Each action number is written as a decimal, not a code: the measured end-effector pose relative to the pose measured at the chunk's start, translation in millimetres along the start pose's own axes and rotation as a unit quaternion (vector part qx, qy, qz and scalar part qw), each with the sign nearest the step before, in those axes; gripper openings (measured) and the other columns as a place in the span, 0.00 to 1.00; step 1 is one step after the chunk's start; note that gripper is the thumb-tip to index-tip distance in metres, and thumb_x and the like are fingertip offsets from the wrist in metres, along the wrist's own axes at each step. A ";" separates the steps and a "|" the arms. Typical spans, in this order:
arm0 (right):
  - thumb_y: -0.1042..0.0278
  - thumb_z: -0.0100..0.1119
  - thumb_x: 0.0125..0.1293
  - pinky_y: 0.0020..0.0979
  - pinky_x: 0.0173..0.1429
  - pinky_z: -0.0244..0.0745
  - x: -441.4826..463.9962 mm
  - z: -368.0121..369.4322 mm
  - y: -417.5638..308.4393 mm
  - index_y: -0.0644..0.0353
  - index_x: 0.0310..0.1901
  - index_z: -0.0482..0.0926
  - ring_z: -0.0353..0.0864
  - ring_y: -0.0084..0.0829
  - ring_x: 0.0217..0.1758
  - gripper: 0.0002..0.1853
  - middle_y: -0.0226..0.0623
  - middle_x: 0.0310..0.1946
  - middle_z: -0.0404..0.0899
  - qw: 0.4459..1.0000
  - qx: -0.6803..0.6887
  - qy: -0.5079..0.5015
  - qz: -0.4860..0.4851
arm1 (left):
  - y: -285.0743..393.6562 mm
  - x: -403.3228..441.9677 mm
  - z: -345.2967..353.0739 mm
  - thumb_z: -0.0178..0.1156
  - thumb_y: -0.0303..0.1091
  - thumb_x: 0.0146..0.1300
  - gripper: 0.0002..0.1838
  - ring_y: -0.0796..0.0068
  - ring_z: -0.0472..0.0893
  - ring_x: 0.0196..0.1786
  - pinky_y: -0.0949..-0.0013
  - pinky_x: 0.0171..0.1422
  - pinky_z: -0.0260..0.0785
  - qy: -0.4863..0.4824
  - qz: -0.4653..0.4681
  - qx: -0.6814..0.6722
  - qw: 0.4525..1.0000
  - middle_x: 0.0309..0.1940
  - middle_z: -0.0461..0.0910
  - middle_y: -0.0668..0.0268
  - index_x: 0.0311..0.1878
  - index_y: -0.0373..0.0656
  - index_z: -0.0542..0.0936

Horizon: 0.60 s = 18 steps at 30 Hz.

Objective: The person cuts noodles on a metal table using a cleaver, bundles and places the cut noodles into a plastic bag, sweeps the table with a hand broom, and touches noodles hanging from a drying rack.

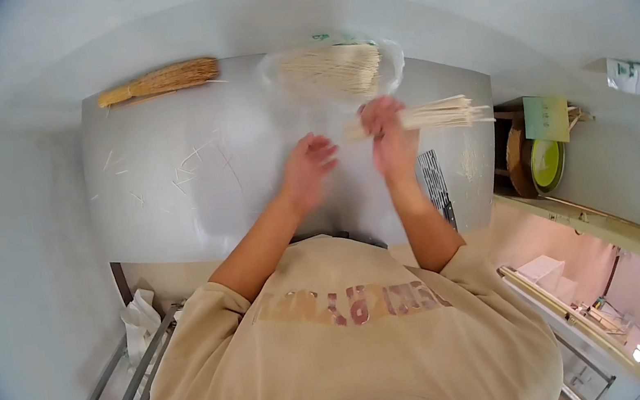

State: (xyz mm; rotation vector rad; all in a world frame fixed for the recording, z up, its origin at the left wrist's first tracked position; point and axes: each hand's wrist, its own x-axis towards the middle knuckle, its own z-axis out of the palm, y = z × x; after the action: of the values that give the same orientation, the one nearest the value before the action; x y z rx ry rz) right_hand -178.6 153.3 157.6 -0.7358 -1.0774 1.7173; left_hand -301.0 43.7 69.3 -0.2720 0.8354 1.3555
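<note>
My right hand (386,125) is closed around a bundle of dried noodles (443,113), thin pale straight strands held level over the metal table. Their uneven ends fan out to the right, and a short end shows left of the fist. Beside it, my left hand (312,170) hovers with loosely bent fingers apart and nothing in them, slightly blurred. Just beyond both hands, a clear plastic bag (392,65) lies with a thick stack of the same noodles (334,69) in it. A cleaver (434,183) with a patterned blade rests by my right forearm.
A straw whisk broom (161,80) lies along the far left edge of the metal table (242,120). Loose broken strands (203,164) are scattered on the left, with small bits (467,165) on the right. A shelf with a green bowl (547,163) stands past the right edge.
</note>
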 end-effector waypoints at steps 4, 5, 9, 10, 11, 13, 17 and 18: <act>0.67 0.58 0.73 0.33 0.41 0.72 90.9 -5.6 -1.5 0.65 0.28 0.74 0.78 0.32 0.33 0.14 0.36 0.26 0.77 0.952 -0.303 -0.046 -0.012 | 41.3 21.8 -3.1 0.66 0.50 0.68 0.31 0.65 0.70 0.68 0.61 0.67 0.66 0.209 0.235 0.228 0.921 0.61 0.74 0.61 0.65 0.43 0.69; 0.65 0.61 0.70 0.37 0.45 0.74 110.2 -12.9 12.4 0.64 0.32 0.78 0.81 0.37 0.38 0.12 0.39 0.29 0.81 0.888 -0.440 -0.107 -0.080 | 59.2 26.7 7.6 0.67 0.50 0.66 0.33 0.66 0.69 0.67 0.61 0.68 0.66 0.236 0.232 0.241 0.912 0.62 0.71 0.60 0.65 0.40 0.68; 0.59 0.67 0.63 0.45 0.55 0.78 175.8 -57.2 73.3 0.57 0.40 0.86 0.84 0.49 0.49 0.11 0.46 0.39 0.86 0.663 -0.708 -0.243 -0.022 | 113.7 59.4 25.3 0.70 0.48 0.65 0.26 0.77 0.73 0.60 0.62 0.55 0.68 0.237 0.119 0.239 0.934 0.53 0.76 0.68 0.58 0.44 0.73; 0.59 0.67 0.63 0.45 0.55 0.78 185.0 -65.3 82.5 0.57 0.40 0.86 0.84 0.49 0.49 0.11 0.46 0.39 0.86 0.663 -0.708 -0.242 -0.027 | 121.4 71.1 17.2 0.70 0.48 0.65 0.26 0.77 0.73 0.60 0.62 0.55 0.68 0.235 0.123 0.239 0.934 0.53 0.76 0.68 0.58 0.44 0.73; 0.57 0.67 0.63 0.45 0.56 0.78 193.5 -73.5 92.0 0.56 0.42 0.87 0.84 0.49 0.50 0.13 0.46 0.40 0.86 0.619 -0.739 -0.264 -0.019 | 126.9 84.0 4.1 0.69 0.47 0.66 0.23 0.77 0.75 0.54 0.64 0.54 0.69 0.191 0.127 0.232 0.945 0.47 0.78 0.68 0.56 0.43 0.76; 0.56 0.67 0.63 0.45 0.57 0.79 203.9 -85.2 114.4 0.55 0.45 0.87 0.85 0.48 0.51 0.15 0.46 0.42 0.86 0.576 -0.767 -0.284 -0.009 | 133.3 92.8 0.9 0.69 0.45 0.66 0.20 0.77 0.78 0.47 0.65 0.52 0.70 0.147 0.129 0.228 0.954 0.41 0.80 0.68 0.53 0.42 0.78; 0.55 0.67 0.63 0.49 0.61 0.75 217.5 -83.9 138.5 0.58 0.53 0.83 0.82 0.50 0.55 0.21 0.48 0.46 0.85 0.587 -0.764 -0.267 -0.033 | 139.5 89.8 32.4 0.65 0.38 0.70 0.10 0.78 0.77 0.37 0.68 0.49 0.70 0.105 0.226 0.263 0.932 0.32 0.78 0.72 0.45 0.42 0.81; 0.57 0.67 0.63 0.49 0.63 0.74 216.4 -79.5 139.4 0.58 0.53 0.83 0.82 0.49 0.57 0.20 0.49 0.49 0.85 0.598 -0.757 -0.261 -0.029 | 139.7 88.1 38.0 0.64 0.37 0.71 0.08 0.78 0.76 0.37 0.69 0.49 0.70 0.076 0.249 0.288 0.921 0.32 0.78 0.73 0.45 0.43 0.81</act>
State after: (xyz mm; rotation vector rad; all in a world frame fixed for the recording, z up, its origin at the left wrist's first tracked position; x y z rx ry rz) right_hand -248.1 357.5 -3.7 -1.1032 -2.9863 0.4874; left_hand -418.2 165.9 76.8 0.3245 1.4615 1.4890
